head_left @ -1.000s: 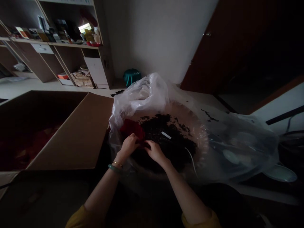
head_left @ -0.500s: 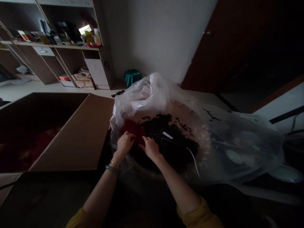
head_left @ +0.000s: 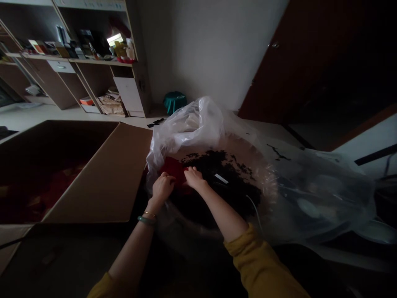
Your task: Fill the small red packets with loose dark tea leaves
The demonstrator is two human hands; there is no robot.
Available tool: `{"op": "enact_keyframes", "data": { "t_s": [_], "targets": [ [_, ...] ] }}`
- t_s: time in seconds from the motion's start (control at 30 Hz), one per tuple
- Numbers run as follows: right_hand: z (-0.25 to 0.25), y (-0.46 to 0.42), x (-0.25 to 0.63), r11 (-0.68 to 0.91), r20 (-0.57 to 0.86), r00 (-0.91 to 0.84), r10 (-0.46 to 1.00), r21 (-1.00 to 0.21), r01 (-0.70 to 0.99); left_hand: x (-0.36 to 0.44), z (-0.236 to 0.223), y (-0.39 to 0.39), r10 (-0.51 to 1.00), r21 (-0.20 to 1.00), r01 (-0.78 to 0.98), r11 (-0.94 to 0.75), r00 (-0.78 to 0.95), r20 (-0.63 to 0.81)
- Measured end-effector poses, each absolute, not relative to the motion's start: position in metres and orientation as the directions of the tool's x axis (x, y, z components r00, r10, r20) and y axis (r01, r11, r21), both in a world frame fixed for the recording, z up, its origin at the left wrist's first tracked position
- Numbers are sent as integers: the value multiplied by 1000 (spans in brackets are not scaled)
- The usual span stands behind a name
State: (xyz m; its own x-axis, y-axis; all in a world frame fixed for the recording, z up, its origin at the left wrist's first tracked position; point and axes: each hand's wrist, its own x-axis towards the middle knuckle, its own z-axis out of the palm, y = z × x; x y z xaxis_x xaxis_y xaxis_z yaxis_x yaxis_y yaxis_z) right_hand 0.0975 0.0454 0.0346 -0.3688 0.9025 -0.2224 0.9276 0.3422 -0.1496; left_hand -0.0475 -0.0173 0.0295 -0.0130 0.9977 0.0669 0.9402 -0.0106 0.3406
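A large clear plastic bag [head_left: 310, 194] lies open in front of me, holding a heap of dark loose leaves [head_left: 229, 182]. At the heap's left edge sits a small red pouch [head_left: 171, 167]. My left hand [head_left: 161, 187] grips the pouch's near side with curled fingers. My right hand [head_left: 192, 178] is closed at the pouch's right edge, touching the dark leaves; whether it holds leaves is hidden. A green bangle and a thin gold bracelet ring my left wrist. A small white strip [head_left: 221, 178] lies on the heap.
An open cardboard box [head_left: 102, 178] with red items in its dark interior stands at my left. Wooden shelves [head_left: 93, 62] with clutter line the back wall. A teal stool [head_left: 174, 100] stands by the wall. A dark door [head_left: 279, 62] is at right.
My right hand has moved up and left along the heap to the pouch's right edge. My left hand stays on the pouch. The view has shifted slightly.
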Motion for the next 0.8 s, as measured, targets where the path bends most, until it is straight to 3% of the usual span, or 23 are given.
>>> {"op": "enact_keyframes", "data": {
  "t_s": [0.27,0.63,0.7,0.8],
  "targets": [
    [25,79,86,161,-242,-199,950,-170,972,-49,30,-17,996,400,916,28,-61,71],
    [49,52,101,157,-18,-168,986,-281,947,-51,23,-15,987,465,885,13,-87,137],
    [58,35,115,190,136,-153,979,-334,923,-49,25,-17,965,530,847,48,-176,194],
    [59,-4,130,464,601,-150,785,-409,786,-38,32,-23,929,810,584,42,-322,184]
  ]
}}
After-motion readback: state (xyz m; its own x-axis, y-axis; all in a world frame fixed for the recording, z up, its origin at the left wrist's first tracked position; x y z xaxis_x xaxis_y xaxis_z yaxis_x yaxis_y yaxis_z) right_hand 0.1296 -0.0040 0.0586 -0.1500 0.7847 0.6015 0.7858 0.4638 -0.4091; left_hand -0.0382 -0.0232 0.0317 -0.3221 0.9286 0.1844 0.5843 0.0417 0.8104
